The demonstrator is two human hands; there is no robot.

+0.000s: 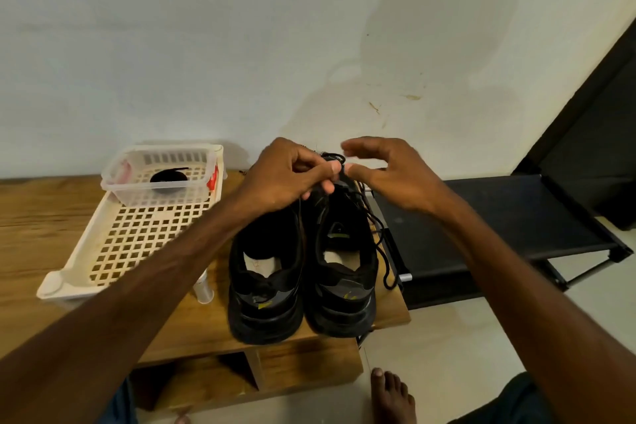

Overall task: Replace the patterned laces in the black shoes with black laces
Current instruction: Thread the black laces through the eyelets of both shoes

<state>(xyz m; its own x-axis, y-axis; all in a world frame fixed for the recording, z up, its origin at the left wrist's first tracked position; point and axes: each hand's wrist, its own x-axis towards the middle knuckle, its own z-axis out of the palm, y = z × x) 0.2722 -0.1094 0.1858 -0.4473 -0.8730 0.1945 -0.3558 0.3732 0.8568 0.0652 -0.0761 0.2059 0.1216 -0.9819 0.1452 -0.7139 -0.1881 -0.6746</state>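
Observation:
Two black shoes stand side by side on the wooden table (41,217), heels toward me: the left shoe (266,286) and the right shoe (344,272). My left hand (285,179) pinches a black lace (382,251) over the front of the right shoe. Loose ends of that lace trail down the shoe's right side. My right hand (389,175) hovers just right of the pinch, fingers spread and relaxed, holding nothing. A patterned lace (332,155) peeks out behind my hands. The shoes' toes are hidden by my hands.
A white perforated tray (134,237) lies left of the shoes. A clear plastic box (161,175) with a coiled black lace (168,177) stands on its far end. A small white tube (203,289) lies by the left shoe. A black rack (499,217) is to the right, my bare foot (392,396) below.

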